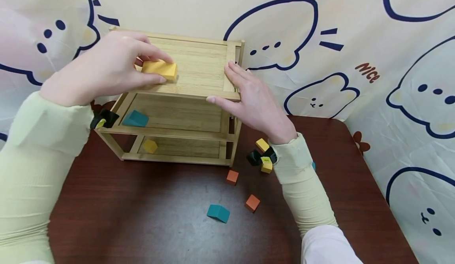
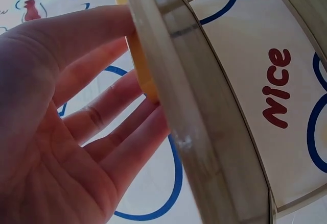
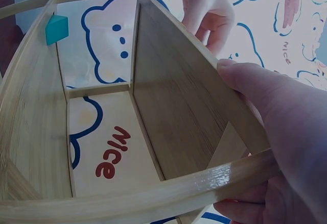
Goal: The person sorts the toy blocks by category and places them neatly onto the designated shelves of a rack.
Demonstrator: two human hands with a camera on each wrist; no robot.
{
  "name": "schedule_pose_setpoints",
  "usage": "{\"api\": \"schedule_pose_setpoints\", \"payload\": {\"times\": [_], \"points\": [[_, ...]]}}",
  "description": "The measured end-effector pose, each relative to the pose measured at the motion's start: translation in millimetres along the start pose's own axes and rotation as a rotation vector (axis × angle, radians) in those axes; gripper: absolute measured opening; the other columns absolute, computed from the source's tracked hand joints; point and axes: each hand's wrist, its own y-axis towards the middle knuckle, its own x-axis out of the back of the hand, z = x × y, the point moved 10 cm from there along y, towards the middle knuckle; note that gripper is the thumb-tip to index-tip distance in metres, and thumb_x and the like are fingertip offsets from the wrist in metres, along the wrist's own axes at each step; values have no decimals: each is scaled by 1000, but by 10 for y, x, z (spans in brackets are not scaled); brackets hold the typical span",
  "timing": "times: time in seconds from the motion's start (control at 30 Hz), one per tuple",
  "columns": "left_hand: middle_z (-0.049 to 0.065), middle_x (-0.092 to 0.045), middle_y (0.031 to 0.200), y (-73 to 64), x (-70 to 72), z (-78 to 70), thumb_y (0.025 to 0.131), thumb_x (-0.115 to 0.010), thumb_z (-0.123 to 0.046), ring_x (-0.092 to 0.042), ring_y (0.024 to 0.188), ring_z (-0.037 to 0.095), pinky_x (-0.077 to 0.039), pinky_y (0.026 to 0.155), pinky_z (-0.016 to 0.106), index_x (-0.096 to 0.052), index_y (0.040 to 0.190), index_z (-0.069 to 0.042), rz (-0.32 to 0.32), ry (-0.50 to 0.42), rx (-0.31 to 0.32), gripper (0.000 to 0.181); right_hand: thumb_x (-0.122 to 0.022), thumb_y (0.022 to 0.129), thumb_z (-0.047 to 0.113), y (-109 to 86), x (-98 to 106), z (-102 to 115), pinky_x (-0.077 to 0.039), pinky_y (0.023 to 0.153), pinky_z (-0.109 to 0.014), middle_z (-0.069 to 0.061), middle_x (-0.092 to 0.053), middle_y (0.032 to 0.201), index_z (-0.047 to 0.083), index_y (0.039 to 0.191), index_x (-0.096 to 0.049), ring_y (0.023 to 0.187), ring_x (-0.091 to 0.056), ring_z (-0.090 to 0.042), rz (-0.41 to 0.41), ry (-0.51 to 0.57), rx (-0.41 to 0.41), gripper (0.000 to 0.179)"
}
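Observation:
My left hand (image 1: 117,62) pinches a yellow block (image 1: 161,69) between thumb and fingers at the top board of a three-tier wooden shelf (image 1: 199,68). In the left wrist view, the shelf's front rail partly hides this yellow block (image 2: 143,71). My right hand (image 1: 254,98) holds the shelf's top right corner, thumb along the front rail and fingers over the side; the right wrist view shows the thumb (image 3: 255,81) on that rail. A teal triangular block (image 1: 136,119) lies on the middle tier's left end. On the bottom tier sits another yellow block (image 1: 150,146).
On the dark brown table (image 1: 142,216) in front lie a teal triangular block (image 1: 218,213) and two orange blocks, one nearer (image 1: 252,203). Yellow blocks (image 1: 262,144) lie beside my right wrist, partly hidden by its camera. A patterned cloth (image 1: 320,58) hangs behind the shelf.

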Motion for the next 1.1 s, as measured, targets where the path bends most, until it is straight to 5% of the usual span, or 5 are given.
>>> {"api": "schedule_pose_setpoints", "payload": {"times": [0.4, 0.73, 1.1], "points": [[8, -62, 94, 16, -70, 20, 89, -80, -18, -54, 80, 25, -42, 69, 38, -76, 119, -9, 54, 5, 16, 31, -55, 91, 73, 6, -2, 5, -20, 120, -31, -1, -23, 166, 13, 160, -31, 150, -20, -12, 4, -2, 0, 95], [12, -67, 108, 25, -155, 81, 95, -73, -20, -58, 88, 29, -45, 74, 44, -73, 126, -10, 160, 24, 44, 32, -55, 91, 73, 7, -2, 9, -19, 120, -31, -2, -23, 166, 12, 160, -31, 151, -20, -13, 8, 0, -1, 95], [13, -67, 118, -17, -139, 107, 95, -72, -21, -58, 85, 27, -44, 70, 42, -69, 133, -12, 150, -9, 61, 39, -56, 90, 73, -1, 3, 10, -20, 119, -30, -2, -24, 165, 12, 160, -32, 150, -20, -12, -4, 7, 1, 96]]}}
